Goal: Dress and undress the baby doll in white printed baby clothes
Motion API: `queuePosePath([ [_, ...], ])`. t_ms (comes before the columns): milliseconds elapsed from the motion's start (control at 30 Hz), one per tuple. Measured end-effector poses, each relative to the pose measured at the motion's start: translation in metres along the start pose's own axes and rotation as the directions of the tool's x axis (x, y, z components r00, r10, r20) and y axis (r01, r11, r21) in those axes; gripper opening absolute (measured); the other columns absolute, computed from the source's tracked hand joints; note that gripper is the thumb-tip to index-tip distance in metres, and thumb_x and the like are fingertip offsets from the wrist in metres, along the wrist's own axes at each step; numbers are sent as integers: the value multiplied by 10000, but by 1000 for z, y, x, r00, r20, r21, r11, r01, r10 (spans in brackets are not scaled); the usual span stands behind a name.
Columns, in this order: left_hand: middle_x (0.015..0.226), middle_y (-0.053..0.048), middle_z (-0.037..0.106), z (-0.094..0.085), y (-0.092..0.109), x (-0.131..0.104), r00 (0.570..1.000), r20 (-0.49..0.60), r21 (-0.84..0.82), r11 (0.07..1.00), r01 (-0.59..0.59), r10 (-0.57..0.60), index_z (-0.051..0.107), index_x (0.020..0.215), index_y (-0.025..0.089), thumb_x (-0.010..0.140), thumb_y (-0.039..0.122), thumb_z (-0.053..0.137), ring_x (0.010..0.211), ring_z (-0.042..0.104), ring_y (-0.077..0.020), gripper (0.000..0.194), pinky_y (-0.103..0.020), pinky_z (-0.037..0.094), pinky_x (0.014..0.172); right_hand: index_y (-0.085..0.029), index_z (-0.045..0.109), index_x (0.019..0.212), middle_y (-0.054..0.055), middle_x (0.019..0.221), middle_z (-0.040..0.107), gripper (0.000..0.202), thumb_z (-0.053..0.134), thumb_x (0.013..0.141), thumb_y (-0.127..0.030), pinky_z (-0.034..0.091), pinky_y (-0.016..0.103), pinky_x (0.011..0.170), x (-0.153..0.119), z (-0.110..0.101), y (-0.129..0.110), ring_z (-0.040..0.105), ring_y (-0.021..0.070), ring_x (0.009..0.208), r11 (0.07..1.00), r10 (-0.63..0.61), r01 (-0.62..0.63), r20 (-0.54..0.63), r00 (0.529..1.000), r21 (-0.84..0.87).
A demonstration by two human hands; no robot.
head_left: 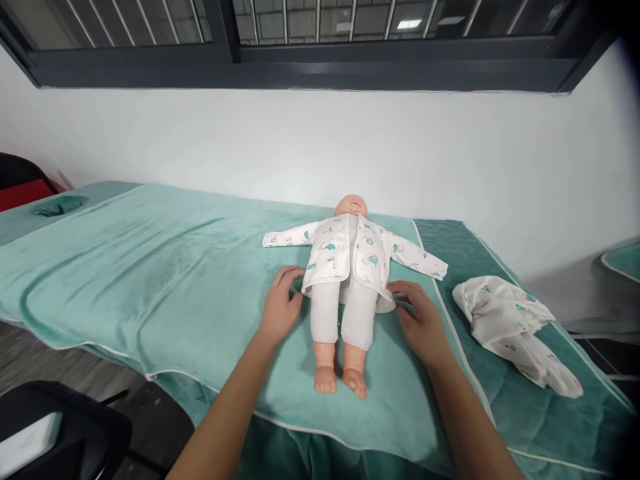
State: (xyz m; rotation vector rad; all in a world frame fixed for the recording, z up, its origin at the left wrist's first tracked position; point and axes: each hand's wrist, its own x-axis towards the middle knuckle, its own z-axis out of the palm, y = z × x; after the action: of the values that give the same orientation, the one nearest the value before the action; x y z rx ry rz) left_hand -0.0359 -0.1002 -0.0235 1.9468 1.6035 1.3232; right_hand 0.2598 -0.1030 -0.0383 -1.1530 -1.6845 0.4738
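Observation:
A baby doll [352, 204] lies on its back on the green bed cover [215, 293], feet toward me. It wears a white printed jacket [330, 250] that hangs unfastened down the front, with both sleeves spread out sideways. White cloth covers its legs down to the bare ankles. My left hand [283, 303] rests beside the jacket's lower left edge, fingers apart and curved. On the other side my right hand [417, 313] is at the lower right hem, its fingertips at the cloth; I cannot tell whether they pinch it.
A crumpled white printed garment [515, 327] lies to the right on the darker green quilted cover [445, 247]. A black chair [65, 427] with a white object on it stands at lower left. Behind the bed are a white wall [225, 140] and a barred window.

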Motion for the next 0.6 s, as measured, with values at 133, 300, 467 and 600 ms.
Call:
queuePosePath([
  [133, 1199, -55, 646, 0, -3, 0, 996, -25, -135, 988, 80, -84, 627, 1107, 228, 799, 113, 458, 1160, 596, -195, 369, -377, 457, 1059, -228, 633, 1173, 91, 1195, 679, 325, 601, 866, -330, 499, 509, 1008, 5, -2, 13, 636, 266, 1150, 935, 331, -302, -154, 931, 186],
  [300, 1220, -90, 683, -4, 0, 22, 934, 66, -409, 845, 345, -350, 645, 1129, 200, 875, 369, 578, 1141, 632, -231, 313, -403, 493, 1017, -195, 687, 1017, 83, 1132, 717, 324, 746, 783, -412, 534, 455, 1040, 33, -7, 22, 675, 268, 1106, 733, 585, -492, -66, 808, 470],
  [467, 1172, -142, 721, 13, 3, 73, 837, 396, -678, 494, 544, -379, 690, 1043, 142, 863, 459, 644, 1079, 677, -262, 367, -383, 538, 951, -181, 681, 834, 68, 868, 744, 172, 777, 758, -301, 642, 272, 785, 83, 6, 22, 732, 197, 866, 511, 695, -572, 83, 715, 642],
  [600, 1097, -143, 752, 34, 0, 103, 746, 550, -708, 265, 655, -376, 711, 1023, 130, 842, 409, 694, 995, 709, -257, 333, -370, 555, 927, -175, 681, 816, 66, 759, 739, 184, 792, 733, -296, 617, 273, 543, 106, 25, 29, 711, 202, 678, 476, 705, -619, 149, 693, 625],
])
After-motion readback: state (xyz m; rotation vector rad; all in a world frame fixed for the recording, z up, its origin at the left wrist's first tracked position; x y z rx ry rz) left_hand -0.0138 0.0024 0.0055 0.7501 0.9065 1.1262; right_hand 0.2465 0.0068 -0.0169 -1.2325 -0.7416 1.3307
